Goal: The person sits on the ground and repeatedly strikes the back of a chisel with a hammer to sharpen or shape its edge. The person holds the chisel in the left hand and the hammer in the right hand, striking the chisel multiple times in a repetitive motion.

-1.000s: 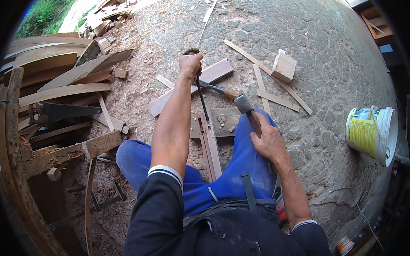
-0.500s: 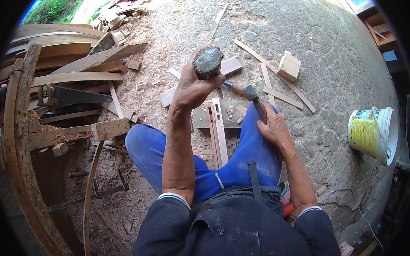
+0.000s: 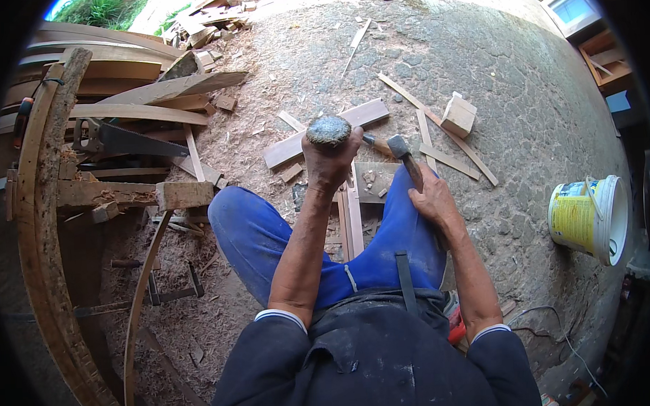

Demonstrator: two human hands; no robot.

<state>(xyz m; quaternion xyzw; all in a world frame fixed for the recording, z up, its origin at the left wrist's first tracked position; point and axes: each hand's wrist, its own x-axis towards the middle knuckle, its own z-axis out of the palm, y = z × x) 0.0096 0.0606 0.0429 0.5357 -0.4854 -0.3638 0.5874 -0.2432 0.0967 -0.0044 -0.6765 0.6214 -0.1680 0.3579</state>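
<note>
My left hand (image 3: 331, 163) is raised in front of me, fingers closed round a thick round wooden piece (image 3: 329, 130), seen end-on, with a rough, worn grey end. Its remaining length is hidden. My right hand (image 3: 434, 198) rests by my right knee, wrapped round the handle of a hammer (image 3: 402, 150) whose grey head points away from me. Just beyond that head is a wooden tool handle (image 3: 378, 143) with a blue part; its far end disappears behind my left hand. Between my legs lie long wooden strips (image 3: 351, 223), near a flat board (image 3: 374, 187) with chips on it.
Timber, curved planks and a handsaw (image 3: 140, 140) are piled at the left, beside a curved wooden frame (image 3: 42, 213) and a bar clamp (image 3: 174, 293). Offcuts, a wooden block (image 3: 459, 117) and shavings lie ahead. A white and yellow bucket (image 3: 580, 219) lies tipped at the right.
My left hand has turned and shifted slightly right and down with the round wooden piece, so its end shows flatter. The right hand keeps its hold on the hammer. The view has shifted slightly.
</note>
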